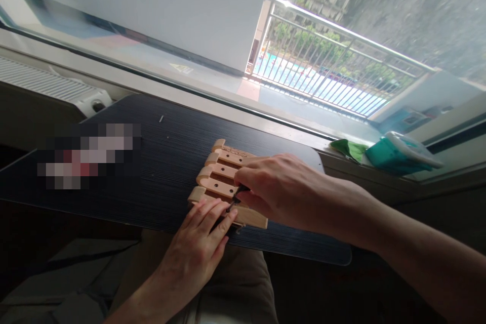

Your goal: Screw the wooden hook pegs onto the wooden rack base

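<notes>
Lying partly under part-spread left hand (202, 240), wooden frame (222, 188); right hand (275, 182) pinching dark tool (241, 191).

Layout of the surface by the window

The surface (159, 162) stands before the window (163, 15). On its left part lies a blurred item (91, 152); to the right of it, a slatted piece (224, 168). The left hand (205, 243) is on the near side of this piece, the right hand (273, 182), with a tool (240, 192) in it, over its right part. Behind, at left, is a radiator (49, 83); at right, a cloth (351, 150) beside a container (398, 154).
</notes>
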`<state>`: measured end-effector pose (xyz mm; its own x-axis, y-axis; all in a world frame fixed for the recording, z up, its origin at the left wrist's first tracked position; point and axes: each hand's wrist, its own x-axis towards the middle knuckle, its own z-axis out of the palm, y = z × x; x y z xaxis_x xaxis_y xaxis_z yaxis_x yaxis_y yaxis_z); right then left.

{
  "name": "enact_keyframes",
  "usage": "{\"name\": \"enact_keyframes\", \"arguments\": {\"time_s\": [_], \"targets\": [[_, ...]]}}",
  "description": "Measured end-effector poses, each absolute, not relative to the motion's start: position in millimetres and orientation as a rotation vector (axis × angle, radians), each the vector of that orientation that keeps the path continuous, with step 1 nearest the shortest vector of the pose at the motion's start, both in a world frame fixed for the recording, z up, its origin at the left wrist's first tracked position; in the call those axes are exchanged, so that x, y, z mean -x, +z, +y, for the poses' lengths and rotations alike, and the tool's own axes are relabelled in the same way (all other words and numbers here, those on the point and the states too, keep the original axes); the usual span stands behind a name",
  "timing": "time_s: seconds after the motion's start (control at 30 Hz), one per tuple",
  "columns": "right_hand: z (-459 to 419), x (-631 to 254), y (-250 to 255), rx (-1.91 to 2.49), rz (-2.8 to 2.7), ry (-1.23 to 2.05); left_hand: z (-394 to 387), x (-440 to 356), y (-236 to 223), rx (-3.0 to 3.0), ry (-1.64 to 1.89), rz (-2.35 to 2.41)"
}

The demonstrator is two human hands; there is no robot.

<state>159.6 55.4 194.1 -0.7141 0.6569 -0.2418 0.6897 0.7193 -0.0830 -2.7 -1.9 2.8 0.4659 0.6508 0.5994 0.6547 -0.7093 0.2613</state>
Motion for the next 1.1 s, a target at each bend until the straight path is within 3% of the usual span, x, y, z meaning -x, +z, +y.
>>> {"name": "enact_keyframes", "arguments": {"time_s": [0.63, 1.1], "targets": [[58, -158, 200, -0.979, 2.757, -0.378, -2, 2, 5, 2.691, -1.084, -1.212], [47, -159, 204, -0.942, 2.770, -0.195, -1, 1, 6, 2.649, -1.127, -1.176]]}}
